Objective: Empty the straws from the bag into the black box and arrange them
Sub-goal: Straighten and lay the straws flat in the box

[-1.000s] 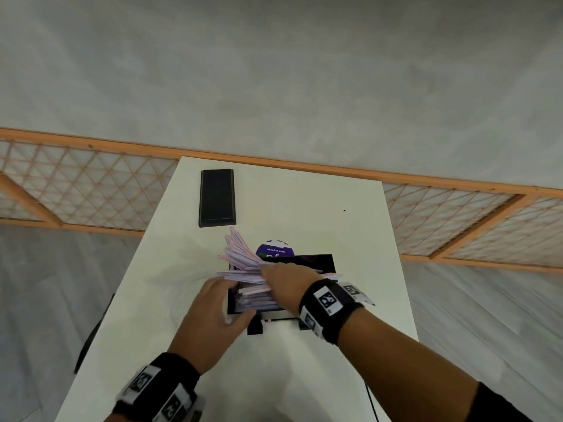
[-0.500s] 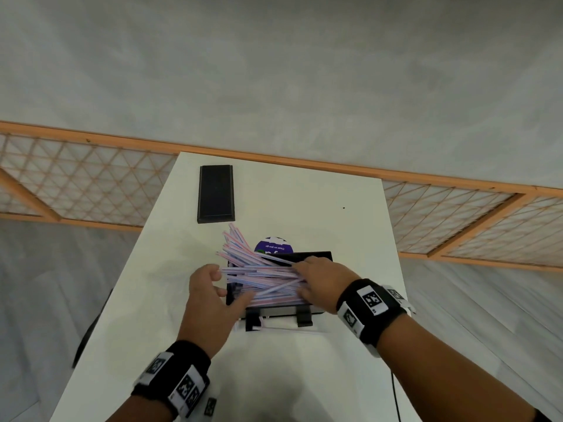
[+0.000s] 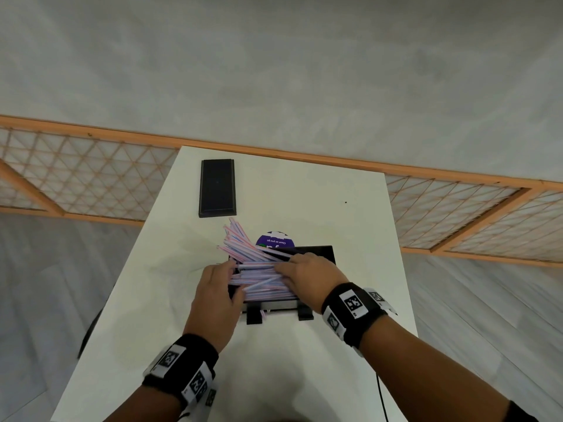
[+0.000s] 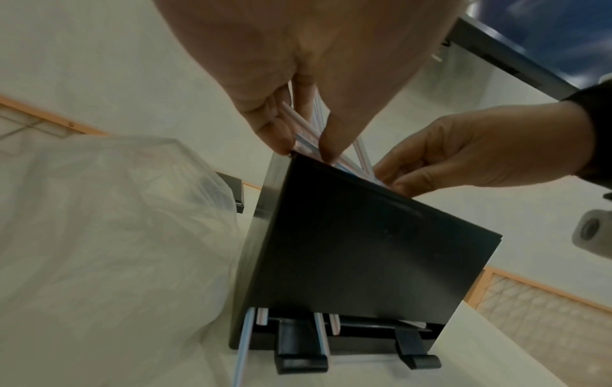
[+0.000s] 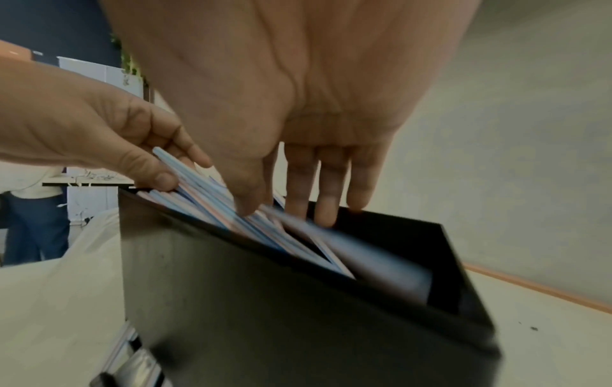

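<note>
A black box (image 3: 330,249) (image 4: 364,248) (image 5: 265,301) stands near the table's front, heaped with pink and blue striped straws (image 3: 259,275) (image 5: 212,199). Several fan out past its far left corner. My left hand (image 3: 233,269) (image 4: 299,141) pinches the straws' left ends at the box's left rim. My right hand (image 3: 281,269) (image 5: 298,212) lies over the pile's right part, fingers straight and pressing down on it. The clear bag (image 4: 99,222) lies crumpled just left of the box. A few straws (image 4: 246,337) poke out of the slot at the box's foot.
A flat black lid (image 3: 217,187) lies at the far left of the white table (image 3: 350,226). A purple round pack (image 3: 275,240) sits right behind the box. A lattice railing (image 3: 91,184) runs past the table's far end. A cable (image 3: 380,397) hangs off the near right edge.
My right hand has slid from the pile's left part to its right part. The left hand has come up to the straws' left ends. The straws now lie flatter across the box.
</note>
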Demonstrator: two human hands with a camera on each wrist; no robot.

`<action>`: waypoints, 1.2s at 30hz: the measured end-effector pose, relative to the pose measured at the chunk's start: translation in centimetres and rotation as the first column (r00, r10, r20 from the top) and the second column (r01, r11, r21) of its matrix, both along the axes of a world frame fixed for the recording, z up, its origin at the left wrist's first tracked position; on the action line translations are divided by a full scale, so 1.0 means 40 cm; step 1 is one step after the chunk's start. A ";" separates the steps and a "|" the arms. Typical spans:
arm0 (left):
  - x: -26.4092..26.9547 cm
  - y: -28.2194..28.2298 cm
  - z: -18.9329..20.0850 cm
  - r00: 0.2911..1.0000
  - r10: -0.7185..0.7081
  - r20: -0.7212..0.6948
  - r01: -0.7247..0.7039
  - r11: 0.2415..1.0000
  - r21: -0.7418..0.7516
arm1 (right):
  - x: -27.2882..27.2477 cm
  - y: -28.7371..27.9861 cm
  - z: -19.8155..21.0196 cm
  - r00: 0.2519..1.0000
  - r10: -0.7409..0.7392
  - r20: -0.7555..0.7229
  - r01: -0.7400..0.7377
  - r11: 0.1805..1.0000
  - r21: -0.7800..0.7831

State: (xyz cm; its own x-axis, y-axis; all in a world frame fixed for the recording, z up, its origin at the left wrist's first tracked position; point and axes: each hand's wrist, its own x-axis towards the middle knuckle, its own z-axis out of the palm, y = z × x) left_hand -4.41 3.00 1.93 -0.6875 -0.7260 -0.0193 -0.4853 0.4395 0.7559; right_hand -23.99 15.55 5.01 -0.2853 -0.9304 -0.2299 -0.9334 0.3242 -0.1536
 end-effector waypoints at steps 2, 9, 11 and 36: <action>0.002 0.002 0.004 0.999 -0.031 -0.016 0.030 0.999 -0.032 | 0.001 0.004 0.014 1.000 -0.010 -0.011 0.009 0.997 -0.073; 0.007 0.015 0.014 0.991 -0.109 -0.072 0.099 0.986 -0.131 | 0.095 0.117 0.106 0.958 -0.038 0.285 0.100 0.974 -0.205; 0.003 0.016 0.019 0.983 -0.170 -0.070 0.148 0.957 -0.251 | 0.114 0.169 0.070 0.937 -0.038 0.347 0.063 0.996 -0.061; -0.142 -0.042 -0.031 0.809 -0.492 0.322 0.584 0.737 -0.340 | 0.154 0.115 -0.287 0.970 -0.190 0.151 0.128 0.928 0.351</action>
